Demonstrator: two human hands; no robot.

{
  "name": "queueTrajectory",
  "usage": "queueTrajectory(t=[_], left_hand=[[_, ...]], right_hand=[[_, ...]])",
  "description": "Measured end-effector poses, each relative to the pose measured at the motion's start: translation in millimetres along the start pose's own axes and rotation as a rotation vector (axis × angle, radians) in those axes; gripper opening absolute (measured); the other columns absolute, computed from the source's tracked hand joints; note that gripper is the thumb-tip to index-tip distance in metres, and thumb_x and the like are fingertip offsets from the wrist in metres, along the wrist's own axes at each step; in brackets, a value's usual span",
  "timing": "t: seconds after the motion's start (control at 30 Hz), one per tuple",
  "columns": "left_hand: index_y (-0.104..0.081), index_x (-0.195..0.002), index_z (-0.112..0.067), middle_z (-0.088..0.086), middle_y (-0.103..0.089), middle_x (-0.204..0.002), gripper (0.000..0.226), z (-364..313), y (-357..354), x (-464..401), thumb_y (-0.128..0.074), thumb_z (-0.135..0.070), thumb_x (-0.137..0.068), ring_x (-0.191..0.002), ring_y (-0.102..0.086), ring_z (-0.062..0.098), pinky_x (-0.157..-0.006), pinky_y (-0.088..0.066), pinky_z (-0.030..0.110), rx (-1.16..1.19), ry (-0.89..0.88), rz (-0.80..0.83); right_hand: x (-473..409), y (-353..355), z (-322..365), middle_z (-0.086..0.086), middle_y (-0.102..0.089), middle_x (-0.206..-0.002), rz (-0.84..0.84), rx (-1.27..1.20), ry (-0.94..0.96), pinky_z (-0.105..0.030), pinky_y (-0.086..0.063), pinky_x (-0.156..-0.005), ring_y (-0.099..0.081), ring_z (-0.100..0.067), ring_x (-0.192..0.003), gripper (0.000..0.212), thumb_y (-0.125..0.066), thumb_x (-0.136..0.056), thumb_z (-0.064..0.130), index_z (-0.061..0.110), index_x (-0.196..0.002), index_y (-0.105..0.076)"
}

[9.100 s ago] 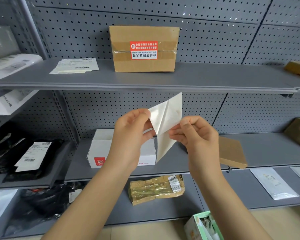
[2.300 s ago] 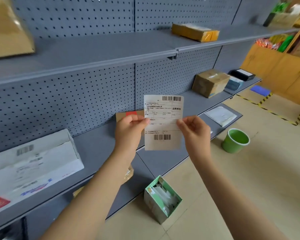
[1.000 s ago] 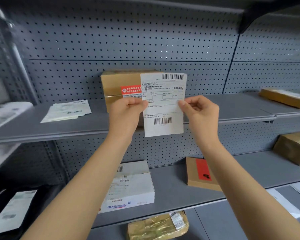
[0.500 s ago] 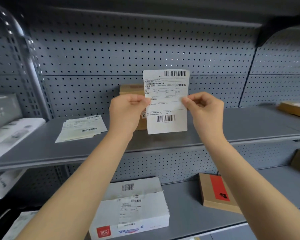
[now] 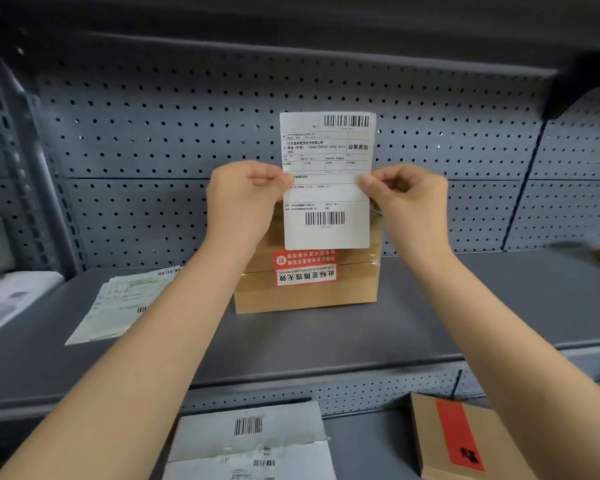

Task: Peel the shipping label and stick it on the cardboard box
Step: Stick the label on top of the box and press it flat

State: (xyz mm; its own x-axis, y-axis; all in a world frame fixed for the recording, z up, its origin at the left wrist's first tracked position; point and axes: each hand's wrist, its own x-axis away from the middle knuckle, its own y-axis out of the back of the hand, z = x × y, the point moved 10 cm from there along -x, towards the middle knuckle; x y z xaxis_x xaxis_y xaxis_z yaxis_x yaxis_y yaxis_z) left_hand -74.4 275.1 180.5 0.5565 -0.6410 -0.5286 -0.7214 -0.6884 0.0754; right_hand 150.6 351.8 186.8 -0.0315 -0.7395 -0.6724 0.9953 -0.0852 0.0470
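I hold a white shipping label with two barcodes upright in the air, printed side toward me. My left hand pinches its left edge and my right hand pinches its right edge. Behind and below the label stands a brown cardboard box on the grey shelf. The box carries a red and white sticker on its taped front. The label hides the upper part of the box, and I cannot tell whether it touches the box.
A stack of printed sheets lies on the shelf left of the box. On the shelf below sit a white parcel and a flat brown package with a red stripe. Pegboard backs the shelves. A white item lies at far left.
The view has moved closer to the shelf and the box. Both hands kept their pinch on the label, and the box's front with its red sticker now shows below the label.
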Motion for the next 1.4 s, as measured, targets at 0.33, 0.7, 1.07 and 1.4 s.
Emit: queueTrajectory(t=[0.33, 0.7, 1.07, 1.4], left_hand=[[-0.066, -0.069, -0.030, 0.002, -0.075, -0.085, 0.016, -8, -5, -40, -0.072, -0.018, -0.078, -0.082, -0.071, 0.015, -0.085, -0.056, 0.037, 0.016, -0.026, -0.004], [-0.066, -0.076, -0.023, 0.002, -0.074, -0.090, 0.010, 18, -4, -57, -0.069, -0.014, -0.081, -0.081, -0.071, 0.012, -0.081, -0.056, 0.029, 0.011, 0.082, 0.027], [-0.065, -0.077, -0.023, 0.005, -0.073, -0.093, 0.011, 38, -11, -66, -0.069, -0.013, -0.081, -0.083, -0.069, 0.013, -0.079, -0.054, 0.028, -0.018, 0.136, 0.066], [-0.064, -0.079, -0.022, -0.002, -0.072, -0.087, 0.018, 54, -25, -70, -0.075, -0.009, -0.073, -0.081, -0.068, 0.009, -0.082, -0.054, 0.030, -0.089, 0.197, 0.155]], right_hand=[[-47, -24, -2, 0.002, -0.067, -0.066, 0.086, 0.011, 0.016, -0.026, -0.053, -0.063, -0.059, -0.009, -0.058, 0.009, -0.072, -0.079, 0.020, 0.015, -0.072, -0.067], [-60, -56, -17, 0.003, -0.065, -0.062, 0.197, 0.105, -0.038, -0.024, -0.052, -0.061, -0.059, -0.004, -0.053, 0.013, -0.072, -0.080, 0.022, 0.010, -0.075, -0.068], [-66, -74, -38, 0.004, -0.066, -0.064, 0.304, 0.163, -0.129, -0.030, -0.056, -0.071, -0.062, -0.006, -0.056, 0.014, -0.071, -0.081, 0.023, 0.019, -0.070, -0.064], [-63, -81, -65, -0.001, -0.067, -0.075, 0.392, 0.210, -0.239, -0.033, -0.055, -0.074, -0.067, -0.020, -0.075, 0.013, -0.076, -0.075, 0.019, 0.016, -0.079, -0.064]])
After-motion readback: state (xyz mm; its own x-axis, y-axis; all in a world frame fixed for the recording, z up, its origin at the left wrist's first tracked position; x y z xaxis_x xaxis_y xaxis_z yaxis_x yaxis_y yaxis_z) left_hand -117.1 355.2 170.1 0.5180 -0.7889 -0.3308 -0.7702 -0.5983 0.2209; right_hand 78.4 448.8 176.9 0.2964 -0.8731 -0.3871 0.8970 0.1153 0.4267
